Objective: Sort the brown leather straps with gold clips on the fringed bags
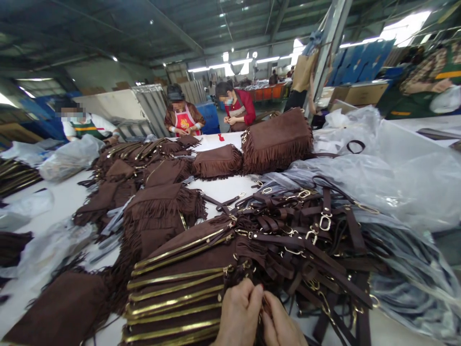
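Note:
My left hand (239, 310) and my right hand (281, 321) meet at the bottom middle, fingers pinched together. What they grip is small and mostly hidden by the fingers. Just left of them lies a row of dark brown fringed pouches (201, 257), stacked so that their gold zips face up. Small metal rings (247, 264) show at the pouch corners, right above my left hand. To the right of my hands spreads a heap of dark brown straps (320, 250) with gold-coloured clasps (325, 222).
More fringed pouches (154, 199) cover the table's left and middle. A large fringed bag (279, 137) stands at the back. Clear plastic wrapping (378, 178) fills the right side, with another plastic bag (74, 156) at left. Several people (239, 108) work across the table.

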{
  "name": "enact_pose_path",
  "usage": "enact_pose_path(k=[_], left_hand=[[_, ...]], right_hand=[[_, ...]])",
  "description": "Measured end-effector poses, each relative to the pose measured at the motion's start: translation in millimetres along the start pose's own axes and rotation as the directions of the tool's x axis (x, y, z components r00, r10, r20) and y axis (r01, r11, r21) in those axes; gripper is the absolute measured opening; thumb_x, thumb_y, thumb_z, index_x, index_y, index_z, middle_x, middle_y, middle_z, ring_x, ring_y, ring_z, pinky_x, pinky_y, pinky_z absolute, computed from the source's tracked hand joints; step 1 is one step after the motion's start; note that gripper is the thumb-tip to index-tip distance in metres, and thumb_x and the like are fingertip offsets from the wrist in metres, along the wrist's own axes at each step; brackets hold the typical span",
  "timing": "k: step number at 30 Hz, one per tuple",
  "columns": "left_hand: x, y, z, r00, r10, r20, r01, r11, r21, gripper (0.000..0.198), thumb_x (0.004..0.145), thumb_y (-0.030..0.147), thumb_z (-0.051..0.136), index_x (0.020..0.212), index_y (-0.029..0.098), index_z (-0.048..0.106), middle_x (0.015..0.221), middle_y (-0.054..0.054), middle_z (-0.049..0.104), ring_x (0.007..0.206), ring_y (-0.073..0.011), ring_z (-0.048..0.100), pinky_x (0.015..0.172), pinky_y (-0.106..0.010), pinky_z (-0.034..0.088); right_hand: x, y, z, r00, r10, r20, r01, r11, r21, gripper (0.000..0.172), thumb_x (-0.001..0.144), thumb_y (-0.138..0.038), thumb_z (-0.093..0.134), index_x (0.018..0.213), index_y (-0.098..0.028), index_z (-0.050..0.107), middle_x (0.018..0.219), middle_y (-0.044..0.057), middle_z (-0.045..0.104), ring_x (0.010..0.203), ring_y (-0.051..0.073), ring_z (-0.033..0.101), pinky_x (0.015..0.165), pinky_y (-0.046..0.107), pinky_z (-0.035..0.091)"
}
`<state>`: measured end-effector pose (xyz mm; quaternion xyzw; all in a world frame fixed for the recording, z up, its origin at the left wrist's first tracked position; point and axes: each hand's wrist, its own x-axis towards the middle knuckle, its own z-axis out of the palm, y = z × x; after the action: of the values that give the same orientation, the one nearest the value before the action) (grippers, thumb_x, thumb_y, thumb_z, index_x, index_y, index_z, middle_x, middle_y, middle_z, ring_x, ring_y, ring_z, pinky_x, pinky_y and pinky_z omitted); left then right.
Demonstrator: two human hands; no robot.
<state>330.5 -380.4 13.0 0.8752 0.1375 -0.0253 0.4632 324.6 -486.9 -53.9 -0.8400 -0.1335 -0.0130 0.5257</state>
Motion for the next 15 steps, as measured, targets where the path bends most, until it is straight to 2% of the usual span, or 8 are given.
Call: enact_pose_path(k=[3, 5, 7, 9, 12, 15], left_hand=[[9.5, 9.5, -18.4, 0.998, 0.051, -0.046, -0.050, 0.998, 0.024, 0.038, 0.082, 0.043, 0.033, 0.054, 0.020, 0.041, 0.050, 0.003, 0.042, 0.050, -0.0110, 0.041, 0.050, -0.023, 0.028], [20.3, 15.1, -39.4, 0.980, 0.128, -0.151, -0.111, 0.987, 0.115, 0.033, 0.083, 0.039, 0.034, 0.058, 0.020, 0.045, 0.055, 0.003, 0.045, 0.054, -0.0116, 0.044, 0.055, -0.024, 0.031], [31.1, 16.3, -59.0, 0.944, 0.228, -0.239, -0.169, 0.955, 0.246, 0.020, 0.081, 0.030, 0.040, 0.070, 0.019, 0.052, 0.069, 0.000, 0.053, 0.069, -0.0142, 0.050, 0.066, -0.026, 0.036], [38.0, 12.2, -68.9, 0.933, 0.283, -0.222, -0.192, 0.913, 0.360, 0.012, 0.076, 0.024, 0.048, 0.082, 0.018, 0.057, 0.083, -0.003, 0.057, 0.085, -0.0182, 0.051, 0.077, -0.031, 0.038], [39.0, 0.6, -61.8, 0.940, 0.299, -0.167, -0.191, 0.863, 0.467, 0.013, 0.074, 0.026, 0.053, 0.080, 0.018, 0.061, 0.086, -0.005, 0.058, 0.088, -0.0219, 0.051, 0.078, -0.037, 0.039], [35.0, -7.3, -44.9, 0.898, 0.365, -0.245, -0.206, 0.841, 0.499, 0.016, 0.079, 0.022, 0.047, 0.075, 0.018, 0.062, 0.084, -0.006, 0.059, 0.085, -0.0207, 0.052, 0.075, -0.036, 0.040]], right_hand=[[16.8, -15.4, -7.7, 0.999, -0.011, 0.039, 0.010, 1.000, 0.002, 0.030, 0.084, -0.029, 0.030, 0.103, -0.024, 0.053, 0.097, 0.006, 0.067, 0.085, 0.020, 0.064, 0.073, 0.029, 0.050], [31.2, -25.4, -17.3, 0.998, -0.001, 0.057, 0.000, 1.000, 0.014, 0.031, 0.085, -0.032, 0.029, 0.103, -0.023, 0.053, 0.099, 0.006, 0.067, 0.088, 0.019, 0.063, 0.075, 0.030, 0.049], [45.2, -31.9, -27.7, 0.996, 0.018, 0.085, -0.018, 1.000, 0.004, 0.030, 0.085, -0.035, 0.032, 0.104, -0.022, 0.052, 0.099, 0.006, 0.067, 0.090, 0.020, 0.063, 0.076, 0.030, 0.049], [56.6, -34.3, -35.3, 0.992, 0.021, 0.121, -0.017, 0.999, -0.030, 0.029, 0.084, -0.035, 0.034, 0.104, -0.021, 0.051, 0.098, 0.007, 0.067, 0.089, 0.020, 0.063, 0.075, 0.030, 0.049], [67.1, -33.7, -36.4, 0.990, -0.021, 0.138, 0.037, 0.993, -0.108, 0.028, 0.085, -0.031, 0.032, 0.104, -0.020, 0.050, 0.096, 0.007, 0.067, 0.086, 0.019, 0.064, 0.072, 0.030, 0.050], [73.4, -33.6, -27.4, 0.984, -0.110, 0.137, 0.139, 0.966, -0.219, 0.026, 0.086, -0.026, 0.030, 0.104, -0.020, 0.048, 0.093, 0.007, 0.066, 0.082, 0.018, 0.064, 0.069, 0.029, 0.050]])
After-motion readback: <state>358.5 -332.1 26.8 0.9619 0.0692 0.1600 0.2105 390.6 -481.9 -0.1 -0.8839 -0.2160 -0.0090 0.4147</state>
